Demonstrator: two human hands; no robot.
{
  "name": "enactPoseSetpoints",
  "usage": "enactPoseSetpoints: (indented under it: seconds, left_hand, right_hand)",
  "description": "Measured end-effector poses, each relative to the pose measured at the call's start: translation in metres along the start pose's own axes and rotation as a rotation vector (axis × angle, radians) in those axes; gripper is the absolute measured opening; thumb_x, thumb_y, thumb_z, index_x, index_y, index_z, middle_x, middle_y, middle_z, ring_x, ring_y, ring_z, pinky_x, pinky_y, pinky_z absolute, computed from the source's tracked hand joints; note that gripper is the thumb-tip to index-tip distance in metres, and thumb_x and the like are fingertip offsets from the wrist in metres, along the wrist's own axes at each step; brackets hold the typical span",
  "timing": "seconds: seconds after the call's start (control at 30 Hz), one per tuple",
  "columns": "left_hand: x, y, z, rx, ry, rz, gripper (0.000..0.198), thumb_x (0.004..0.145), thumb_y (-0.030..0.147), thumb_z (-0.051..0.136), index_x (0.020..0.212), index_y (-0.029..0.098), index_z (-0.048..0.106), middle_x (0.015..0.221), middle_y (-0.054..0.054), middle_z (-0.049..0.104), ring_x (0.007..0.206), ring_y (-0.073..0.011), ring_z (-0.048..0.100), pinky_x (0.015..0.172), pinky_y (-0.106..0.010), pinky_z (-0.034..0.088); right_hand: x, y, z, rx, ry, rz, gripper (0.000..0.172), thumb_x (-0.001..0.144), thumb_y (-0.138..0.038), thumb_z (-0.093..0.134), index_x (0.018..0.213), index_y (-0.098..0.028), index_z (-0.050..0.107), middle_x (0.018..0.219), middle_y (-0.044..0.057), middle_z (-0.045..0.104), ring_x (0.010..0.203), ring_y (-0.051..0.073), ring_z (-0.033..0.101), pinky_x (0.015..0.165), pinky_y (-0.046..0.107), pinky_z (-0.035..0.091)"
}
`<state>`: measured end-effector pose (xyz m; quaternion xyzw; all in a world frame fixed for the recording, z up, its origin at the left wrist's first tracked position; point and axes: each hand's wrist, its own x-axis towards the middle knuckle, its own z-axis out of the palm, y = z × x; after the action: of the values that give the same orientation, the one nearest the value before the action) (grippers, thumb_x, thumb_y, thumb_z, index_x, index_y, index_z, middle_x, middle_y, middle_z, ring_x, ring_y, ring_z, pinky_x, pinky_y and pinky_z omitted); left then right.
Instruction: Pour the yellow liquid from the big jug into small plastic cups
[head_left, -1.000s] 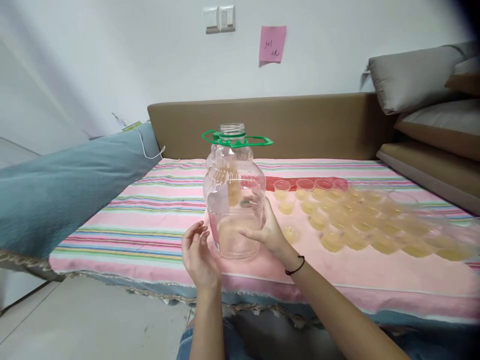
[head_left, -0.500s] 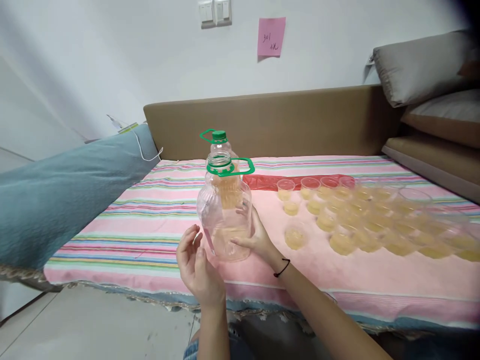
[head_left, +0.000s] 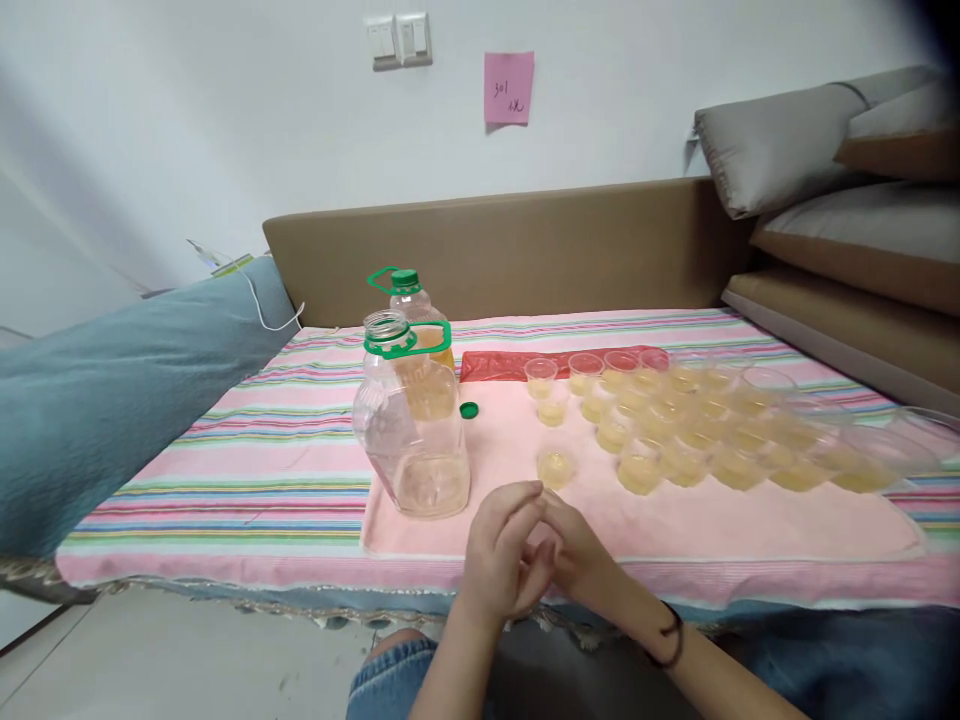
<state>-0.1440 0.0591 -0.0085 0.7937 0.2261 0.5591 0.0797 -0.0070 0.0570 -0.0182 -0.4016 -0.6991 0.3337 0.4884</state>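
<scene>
From the head view, a pink note [head_left: 509,72] on the wall [head_left: 615,100] reads "301", then a mark too small to tell. Left hand [head_left: 504,550] and right hand [head_left: 583,548] touch, fingers curled; whether fully closed, I cannot tell. Left of them stands an uncapped clear jug [head_left: 431,485], partly blocking a capped jug [head_left: 412,302]. Nearby lie a green cap [head_left: 469,410], cups of yellow liquid [head_left: 640,472] and red plastic [head_left: 491,366].

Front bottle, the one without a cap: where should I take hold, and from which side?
Probably best by the green handle, coming from the right with the right hand. Its loop sticks out rightward from the neck, and the bottle stands upright on its base, so the hand could hook through.
</scene>
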Motion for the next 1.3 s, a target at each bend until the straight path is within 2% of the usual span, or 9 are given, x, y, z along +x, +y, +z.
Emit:
enactPoseSetpoints:
  seconds: [0.03, 0.17, 0.23, 0.33, 0.43, 0.6, 0.7, 0.97, 1.3]
  left_hand:
    - [0.001, -0.001, 0.009, 0.011, 0.008, -0.049, 0.053, 0.084, 0.012, 0.052, 0.134, 0.027, 0.042, 0.122, -0.013, 0.061, 0.115, -0.0261, 0.06, 0.092, -0.045, 0.052]
    - [0.004, -0.012, 0.048, 0.052, 0.101, -0.379, 0.06, 0.083, 0.016, 0.058, 0.137, 0.023, 0.032, 0.131, -0.016, 0.051, 0.121, -0.0263, 0.054, 0.099, -0.048, 0.047]
    - [0.005, -0.021, 0.064, 0.046, 0.089, -0.55, 0.07, 0.077, 0.021, 0.066, 0.137, 0.021, 0.031, 0.134, -0.017, 0.047, 0.124, -0.0283, 0.052, 0.103, -0.05, 0.044]
    - [0.006, -0.033, 0.083, 0.035, 0.032, -0.679, 0.081, 0.068, 0.023, 0.074, 0.137, 0.019, 0.032, 0.137, -0.018, 0.045, 0.132, -0.0318, 0.045, 0.109, -0.051, 0.037]
    - [0.008, -0.042, 0.095, 0.019, 0.054, -0.727, 0.082, 0.067, 0.022, 0.074, 0.137, 0.019, 0.032, 0.134, -0.017, 0.048, 0.13, -0.0307, 0.047, 0.109, -0.049, 0.037]
    - [0.014, -0.045, 0.101, 0.013, 0.129, -0.758, 0.08, 0.068, 0.02, 0.071, 0.137, 0.021, 0.03, 0.119, -0.01, 0.054, 0.116, -0.0241, 0.055, 0.104, -0.042, 0.04]
    - [0.021, -0.046, 0.103, 0.007, 0.163, -0.779, 0.082, 0.068, 0.018, 0.071, 0.137, 0.021, 0.028, 0.113, -0.008, 0.054, 0.11, -0.0224, 0.056, 0.101, -0.04, 0.042]
    - [0.042, -0.055, 0.117, -0.115, 0.268, -0.858, 0.073, 0.069, 0.019, 0.071, 0.132, 0.024, 0.033, 0.115, -0.007, 0.056, 0.109, -0.0204, 0.056, 0.099, -0.039, 0.043]
    - [0.045, -0.071, 0.127, -0.13, 0.24, -0.848, 0.079, 0.068, 0.015, 0.071, 0.134, 0.024, 0.028, 0.116, -0.007, 0.057, 0.112, -0.019, 0.055, 0.1, -0.036, 0.042]
  right_hand:
    - [-0.011, 0.003, -0.014, -0.032, -0.035, 0.021, 0.024, 0.08, -0.037, 0.067, 0.102, -0.028, 0.071, 0.116, 0.007, 0.07, 0.112, 0.028, 0.062, 0.098, 0.047, 0.05]
    - [-0.033, 0.016, -0.061, -0.143, 0.078, 0.145, 0.022, 0.082, -0.031, 0.063, 0.102, -0.025, 0.071, 0.113, 0.009, 0.07, 0.109, 0.027, 0.064, 0.096, 0.045, 0.052]
    - [-0.034, 0.024, -0.072, -0.141, 0.119, 0.191, 0.022, 0.081, -0.031, 0.062, 0.1, -0.023, 0.071, 0.108, 0.01, 0.072, 0.098, 0.026, 0.068, 0.086, 0.042, 0.057]
    - [-0.03, 0.036, -0.073, -0.109, 0.103, 0.239, 0.02, 0.08, -0.03, 0.061, 0.095, -0.021, 0.07, 0.1, 0.009, 0.072, 0.081, 0.022, 0.07, 0.073, 0.038, 0.06]
    - [-0.026, 0.044, -0.069, -0.101, 0.134, 0.286, 0.025, 0.077, -0.031, 0.06, 0.098, -0.02, 0.068, 0.099, 0.009, 0.07, 0.075, 0.021, 0.069, 0.07, 0.038, 0.06]
    - [-0.024, 0.05, -0.069, -0.085, 0.269, 0.391, 0.043, 0.074, -0.036, 0.06, 0.112, -0.016, 0.062, 0.118, 0.014, 0.062, 0.084, 0.022, 0.068, 0.075, 0.041, 0.061]
    - [-0.027, 0.052, -0.066, -0.057, 0.275, 0.425, 0.046, 0.075, -0.037, 0.06, 0.116, -0.016, 0.06, 0.119, 0.015, 0.061, 0.084, 0.023, 0.067, 0.078, 0.043, 0.061]
    - [-0.032, 0.054, -0.053, -0.018, 0.268, 0.361, 0.05, 0.074, -0.033, 0.06, 0.121, -0.018, 0.055, 0.113, 0.012, 0.06, 0.092, 0.024, 0.065, 0.083, 0.043, 0.06]
    - [-0.038, 0.066, -0.047, 0.019, 0.291, 0.407, 0.053, 0.078, -0.031, 0.06, 0.129, -0.019, 0.051, 0.114, 0.011, 0.06, 0.095, 0.023, 0.063, 0.086, 0.044, 0.057]
